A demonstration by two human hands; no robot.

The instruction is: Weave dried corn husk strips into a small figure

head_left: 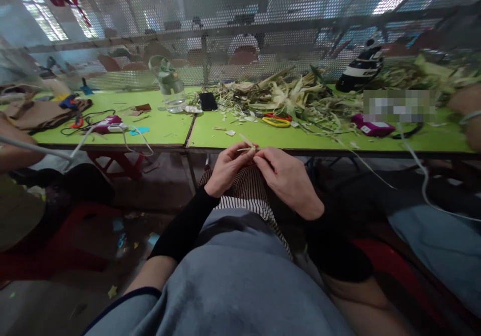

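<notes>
Both hands meet just in front of the green table's near edge, above my lap. My left hand [225, 168] pinches a small pale corn husk piece [247, 143] between thumb and fingers, and a thin strip of it sticks up. From the other side, the fingertips of my right hand [287, 178] press together on the same piece. How the strips are folded or knotted is too small to make out. Beyond the hands lie scissors with red and yellow handles [277, 120] beside a heap of corn husks [293, 95].
On the green table [158, 130] stand a clear bottle [172, 88] and a dark bottle [358, 70], with a black phone [208, 102] between. Purple boxes with cables [108, 124] lie left and right. Other people sit on both sides. A perforated screen [240, 40] rises behind.
</notes>
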